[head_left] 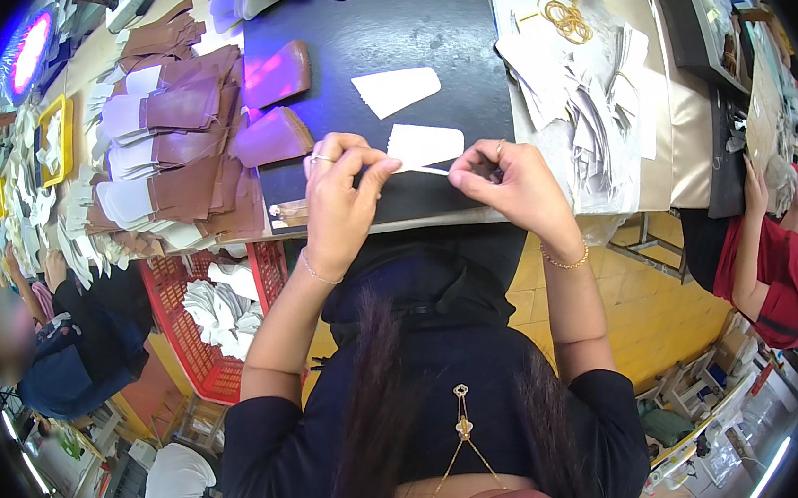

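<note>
My left hand (347, 176) and my right hand (511, 177) are closed in a pinch on the two ends of a thin white piece (427, 170), seen nearly edge-on. They hold it over the near edge of a black mat (371, 38). Just beyond it lies a flat white cut piece (432, 142) with one jagged end. A second white cut piece (397, 91) of the same tapered shape rests farther back on the mat. Left of my left hand, two brown stacks of cut pieces (275, 136) (277, 74) sit on the mat's edge.
Bundles of brown and white pieces (169, 117) cover the table's left side. White pieces (587, 119) and yellow rubber bands (567, 18) lie at the right. A red basket (190, 357) with white pieces stands below left. Other people sit at both sides, one in a red top (753, 284).
</note>
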Available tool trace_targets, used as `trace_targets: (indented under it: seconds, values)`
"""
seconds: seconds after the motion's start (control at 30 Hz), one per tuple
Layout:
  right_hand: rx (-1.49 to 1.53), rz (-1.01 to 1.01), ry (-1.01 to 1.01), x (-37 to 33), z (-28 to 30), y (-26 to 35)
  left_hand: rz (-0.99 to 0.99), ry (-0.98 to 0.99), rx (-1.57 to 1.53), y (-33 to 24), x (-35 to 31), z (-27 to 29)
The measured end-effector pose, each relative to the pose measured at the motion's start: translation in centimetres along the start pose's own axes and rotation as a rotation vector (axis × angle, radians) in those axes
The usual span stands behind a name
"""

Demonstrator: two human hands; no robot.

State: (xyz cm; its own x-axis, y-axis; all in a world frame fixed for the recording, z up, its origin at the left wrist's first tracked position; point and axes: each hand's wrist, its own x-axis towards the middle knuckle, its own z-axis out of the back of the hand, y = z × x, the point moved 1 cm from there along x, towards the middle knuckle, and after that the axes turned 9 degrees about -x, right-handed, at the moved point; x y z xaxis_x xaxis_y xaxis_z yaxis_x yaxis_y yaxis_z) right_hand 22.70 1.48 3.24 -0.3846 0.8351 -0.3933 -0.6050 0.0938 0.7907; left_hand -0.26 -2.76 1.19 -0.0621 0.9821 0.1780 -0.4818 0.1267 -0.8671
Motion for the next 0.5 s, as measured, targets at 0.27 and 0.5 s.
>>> trace_targets:
  seconds: [0.27, 0.5]
  values:
    - [0.079, 0.041, -0.052, 3.2, 1.4, -0.2, -0.26, 0.179, 0.238, 0.8, -1.1, -1.0]
    - [-0.115, -0.015, -0.094, 6.7, -3.2, 0.9, -0.393, 0.135, 0.367, 2.8, -2.0, -3.0]
